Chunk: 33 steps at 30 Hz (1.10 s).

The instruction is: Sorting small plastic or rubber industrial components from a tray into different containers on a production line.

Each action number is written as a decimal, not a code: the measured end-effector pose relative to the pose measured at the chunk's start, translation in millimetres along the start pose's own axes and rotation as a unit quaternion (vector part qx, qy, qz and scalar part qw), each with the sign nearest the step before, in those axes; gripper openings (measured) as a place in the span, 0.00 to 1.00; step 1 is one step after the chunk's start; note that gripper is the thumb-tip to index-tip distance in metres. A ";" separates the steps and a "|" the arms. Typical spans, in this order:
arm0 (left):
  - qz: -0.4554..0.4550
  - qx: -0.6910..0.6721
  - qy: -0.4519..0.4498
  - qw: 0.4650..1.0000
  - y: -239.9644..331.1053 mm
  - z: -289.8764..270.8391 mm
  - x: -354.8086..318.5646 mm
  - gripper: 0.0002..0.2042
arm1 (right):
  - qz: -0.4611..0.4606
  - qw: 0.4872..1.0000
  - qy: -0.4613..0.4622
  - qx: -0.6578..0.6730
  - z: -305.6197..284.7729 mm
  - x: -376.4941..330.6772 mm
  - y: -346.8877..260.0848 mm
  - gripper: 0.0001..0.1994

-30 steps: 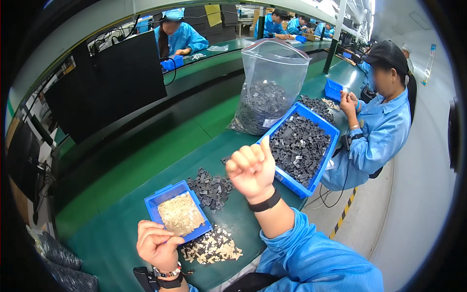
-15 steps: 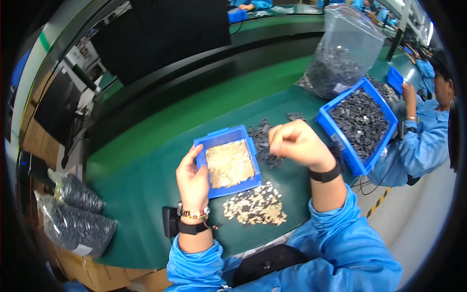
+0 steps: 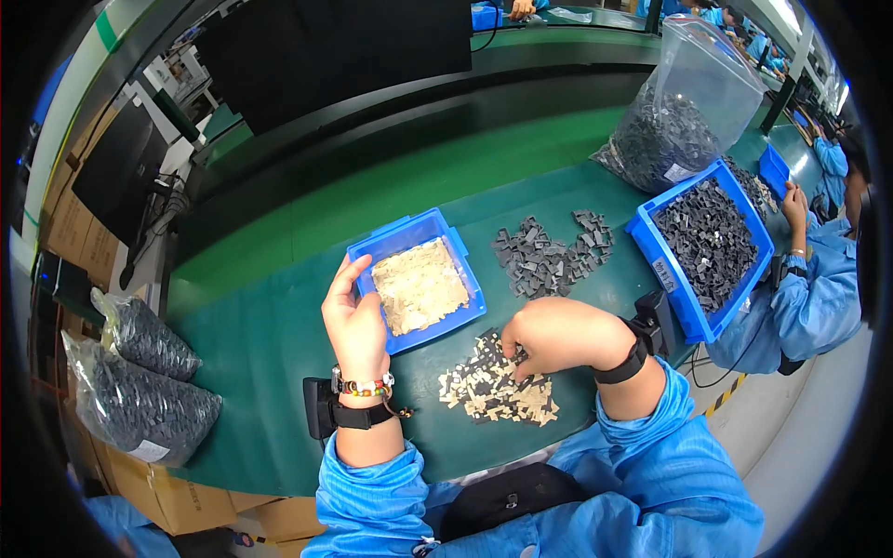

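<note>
My left hand (image 3: 352,321) grips the left side of a small blue tray (image 3: 440,323), thumb by its inner edge and fingers outside. Inside the tray lies a layer of small beige pieces (image 3: 420,284). My right hand (image 3: 563,335) reaches down to a mixed pile of small black and beige pieces (image 3: 493,386) on the table. Its fingers are pinched together at the pile's upper right; whatever is between them is too hidden to name. Behind that hand, loose dark grey pieces (image 3: 549,260) are spread out.
A larger blue bin (image 3: 672,279) of dark pieces stands to the right, below an open clear bag (image 3: 665,130) of similar pieces. Two filled clear bags (image 3: 139,409) lie at the left edge of the green table (image 3: 260,372). A co-worker (image 3: 809,270) sits at the right.
My right hand has come down from above the dark grey pieces to the mixed pile. The small tray has shifted slightly left and away, with my left hand still on it.
</note>
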<state>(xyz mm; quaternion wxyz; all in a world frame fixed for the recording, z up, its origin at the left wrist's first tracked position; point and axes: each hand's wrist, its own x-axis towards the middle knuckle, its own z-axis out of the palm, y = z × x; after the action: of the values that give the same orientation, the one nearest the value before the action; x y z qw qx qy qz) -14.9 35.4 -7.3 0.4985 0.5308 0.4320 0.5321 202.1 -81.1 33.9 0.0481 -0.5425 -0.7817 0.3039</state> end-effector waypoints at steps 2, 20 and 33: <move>0.000 0.005 -0.005 1.000 0.0 1.3 -0.4 0.25 | -0.009 1.000 -0.002 -0.030 8.7 4.4 5.5 0.14; 0.162 0.197 -0.050 0.966 -0.7 38.6 -40.8 0.23 | -0.227 0.874 0.294 0.315 -11.9 1.2 1.0 0.03; 0.286 0.203 -0.187 0.918 34.5 26.0 -32.8 0.06 | -0.168 0.873 0.354 0.290 -5.0 7.1 2.0 0.05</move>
<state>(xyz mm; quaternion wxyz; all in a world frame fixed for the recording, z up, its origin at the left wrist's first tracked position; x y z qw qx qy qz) 6.5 -3.3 24.1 0.2780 0.8111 0.2592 0.4445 202.8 -72.3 35.1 0.5276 -0.4360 -0.6681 0.2919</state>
